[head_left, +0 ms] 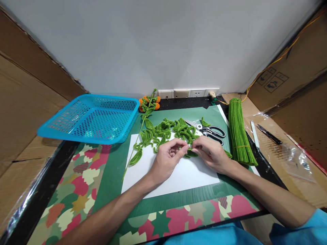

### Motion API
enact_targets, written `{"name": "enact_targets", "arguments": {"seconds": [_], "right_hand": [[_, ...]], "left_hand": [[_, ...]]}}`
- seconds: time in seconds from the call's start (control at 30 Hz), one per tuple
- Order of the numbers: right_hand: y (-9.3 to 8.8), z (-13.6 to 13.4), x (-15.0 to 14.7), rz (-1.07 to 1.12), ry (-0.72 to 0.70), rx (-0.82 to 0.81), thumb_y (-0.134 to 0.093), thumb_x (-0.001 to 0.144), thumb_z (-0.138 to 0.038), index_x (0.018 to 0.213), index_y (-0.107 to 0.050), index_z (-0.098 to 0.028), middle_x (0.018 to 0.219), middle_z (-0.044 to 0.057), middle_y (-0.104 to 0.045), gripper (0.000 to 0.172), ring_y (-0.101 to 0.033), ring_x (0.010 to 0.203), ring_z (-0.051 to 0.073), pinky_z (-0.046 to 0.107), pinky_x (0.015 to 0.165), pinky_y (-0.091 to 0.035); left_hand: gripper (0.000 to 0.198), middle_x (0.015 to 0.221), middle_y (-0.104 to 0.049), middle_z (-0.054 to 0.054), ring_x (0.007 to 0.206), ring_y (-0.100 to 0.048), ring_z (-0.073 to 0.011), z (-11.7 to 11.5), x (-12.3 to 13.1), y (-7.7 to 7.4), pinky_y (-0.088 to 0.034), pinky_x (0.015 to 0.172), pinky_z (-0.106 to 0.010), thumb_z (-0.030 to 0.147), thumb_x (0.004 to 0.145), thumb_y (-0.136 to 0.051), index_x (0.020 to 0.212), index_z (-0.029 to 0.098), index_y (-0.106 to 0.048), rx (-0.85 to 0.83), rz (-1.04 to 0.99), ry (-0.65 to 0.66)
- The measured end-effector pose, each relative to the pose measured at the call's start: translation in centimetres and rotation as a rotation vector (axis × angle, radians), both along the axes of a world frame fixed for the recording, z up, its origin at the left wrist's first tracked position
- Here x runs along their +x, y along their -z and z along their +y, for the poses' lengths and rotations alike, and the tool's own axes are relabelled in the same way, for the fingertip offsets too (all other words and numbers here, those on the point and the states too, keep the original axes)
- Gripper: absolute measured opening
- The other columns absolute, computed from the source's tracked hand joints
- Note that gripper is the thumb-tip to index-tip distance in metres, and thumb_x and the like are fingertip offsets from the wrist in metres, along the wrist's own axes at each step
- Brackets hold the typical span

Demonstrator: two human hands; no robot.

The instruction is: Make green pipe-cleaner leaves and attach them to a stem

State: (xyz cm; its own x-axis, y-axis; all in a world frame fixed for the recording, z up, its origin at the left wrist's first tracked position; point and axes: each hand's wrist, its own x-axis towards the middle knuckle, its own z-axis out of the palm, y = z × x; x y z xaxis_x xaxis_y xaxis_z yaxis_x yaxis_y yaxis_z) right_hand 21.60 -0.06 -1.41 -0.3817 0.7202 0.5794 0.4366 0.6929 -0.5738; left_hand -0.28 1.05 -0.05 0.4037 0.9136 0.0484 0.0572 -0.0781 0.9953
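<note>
My left hand (170,154) and my right hand (211,153) meet over a white sheet of paper (163,183), thumbs and forefingers pinched together. Between the fingertips is a small piece of green pipe cleaner (189,149), mostly hidden by the fingers. Just beyond the hands lies a heap of bent green pipe-cleaner leaves (162,130). Scissors (208,131) with black and grey handles rest past my right hand, blades pointing left. A long stem with green leaves (136,157) and orange flowers (156,106) stretches along the paper's left side.
A blue perforated basket (127,127) stands at the left. On the right is a tied bundle of green pipe cleaners (238,132). Beyond it, a knife (254,134), a dark pointed tool (269,134) and a plastic bag (297,163) lie on cardboard. Sockets (197,93) line the wall.
</note>
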Motion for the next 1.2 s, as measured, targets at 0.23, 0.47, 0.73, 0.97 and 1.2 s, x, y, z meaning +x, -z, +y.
{"name": "enact_targets", "arguments": {"seconds": [0.23,0.47,0.73,0.97,1.2], "right_hand": [[-0.10,-0.09,0.05,-0.009,0.029,-0.031,-0.060,0.106,-0.014,0.100,-0.064,-0.021,0.087,0.003,-0.069,0.010,-0.061,0.077,0.017,0.028,0.069,-0.049],[-0.24,-0.34,-0.25,-0.040,-0.124,0.019,-0.058,0.107,-0.014,0.100,-0.065,-0.020,0.084,0.004,-0.068,0.012,-0.060,0.077,0.018,0.030,0.071,-0.050],[-0.28,-0.44,-0.23,-0.126,-0.102,0.106,-0.060,0.108,-0.017,0.105,-0.067,-0.020,0.084,0.004,-0.071,0.008,-0.061,0.076,0.018,0.031,0.068,-0.050],[-0.29,-0.63,-0.15,-0.287,-0.059,0.276,-0.055,0.108,-0.013,0.111,-0.067,-0.019,0.082,0.005,-0.071,0.013,-0.062,0.073,0.020,0.033,0.066,-0.047],[-0.06,-0.55,0.30,-0.321,-0.099,0.268,-0.045,0.111,-0.012,0.108,-0.068,-0.020,0.075,0.002,-0.063,0.024,-0.055,0.065,0.017,0.032,0.060,-0.038]], "left_hand": [[0.027,0.082,-0.075,-0.003,0.065,-0.062,-0.0107,0.16,0.12,-0.24,-0.048,0.059,-0.021,0.043,0.098,-0.076,0.099,0.015,-0.076,-0.008,-0.003,-0.021],[0.020,0.085,-0.074,-0.003,0.076,-0.066,-0.0132,0.14,-0.06,-0.11,-0.050,0.068,-0.022,0.034,0.098,-0.075,0.093,0.015,-0.077,0.060,0.038,-0.015],[0.022,0.101,-0.078,-0.006,0.083,-0.070,-0.0135,0.28,0.13,0.06,-0.054,0.071,-0.021,0.035,0.096,-0.078,0.107,0.017,-0.077,0.034,-0.012,-0.048],[0.024,0.087,-0.076,-0.003,0.054,-0.057,-0.0068,0.06,0.16,-0.14,-0.045,0.048,-0.019,0.037,0.092,-0.082,0.103,0.016,-0.077,-0.036,-0.014,-0.059],[0.021,0.074,-0.074,-0.002,0.047,-0.057,-0.0078,0.14,0.14,0.01,-0.046,0.045,-0.019,0.034,0.088,-0.086,0.094,0.015,-0.078,-0.108,-0.034,-0.005]]}}
